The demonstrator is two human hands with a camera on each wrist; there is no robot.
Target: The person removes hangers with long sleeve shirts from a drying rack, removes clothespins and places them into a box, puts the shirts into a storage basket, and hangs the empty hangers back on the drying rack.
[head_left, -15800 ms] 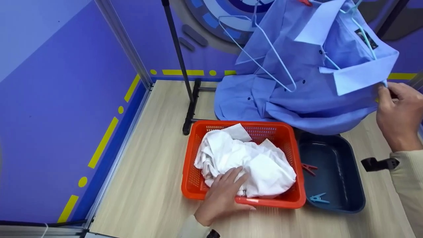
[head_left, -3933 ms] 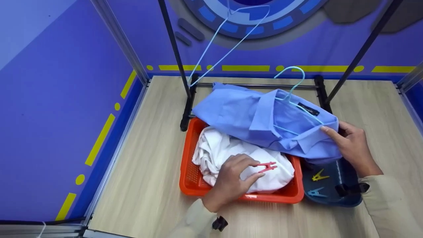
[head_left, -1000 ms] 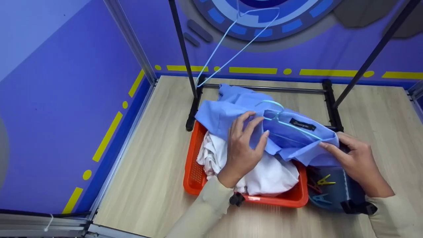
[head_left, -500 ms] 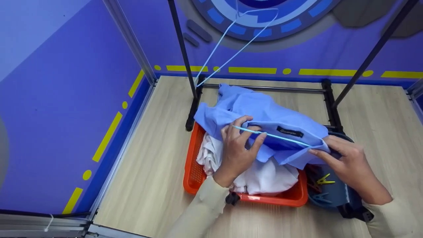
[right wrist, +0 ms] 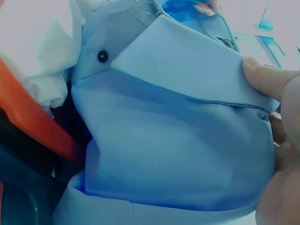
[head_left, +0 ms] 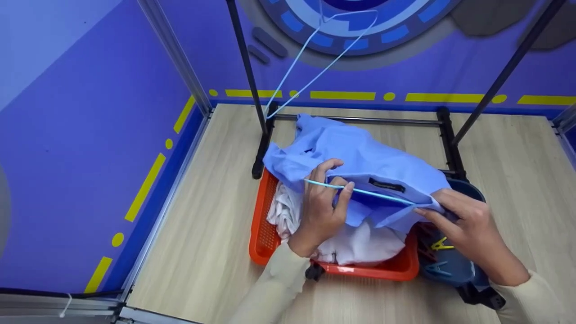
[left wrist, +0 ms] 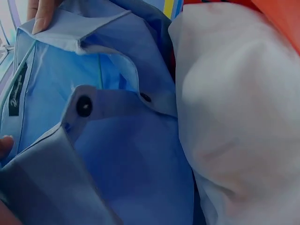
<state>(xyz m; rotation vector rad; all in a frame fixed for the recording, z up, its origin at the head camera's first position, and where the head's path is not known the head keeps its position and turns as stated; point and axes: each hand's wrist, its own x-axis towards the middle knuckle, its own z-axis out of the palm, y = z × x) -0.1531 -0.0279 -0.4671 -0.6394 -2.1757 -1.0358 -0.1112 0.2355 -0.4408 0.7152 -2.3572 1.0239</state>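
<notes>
A blue button-up shirt (head_left: 369, 153) lies bunched across the back of the orange basket (head_left: 256, 243), its collar opening toward me. A light-blue wire hanger (head_left: 382, 196) runs through the neck, below the dark label (head_left: 387, 185). My left hand (head_left: 321, 211) pinches the hanger between thumb and fingers at the left of the collar. My right hand (head_left: 468, 225) grips the collar's right side, thumb on top; in the right wrist view the thumb (right wrist: 265, 77) presses the collar flap (right wrist: 187, 65). The hanger's far end is hidden in the shirt.
White cloth (head_left: 360, 245) fills the basket. Right of it, a dark blue bin (head_left: 463, 189) holds a yellow clothespin (head_left: 441, 244), a light-blue clothespin (head_left: 437, 269) and a red one. Another wire hanger (head_left: 324, 67) hangs behind, between black rack posts (head_left: 249, 76).
Earlier my left hand held a red clothespin, now in the bin. Over the last second it has taken hold of the hanger, whose hook has tipped over. The collar has come nearer me.
</notes>
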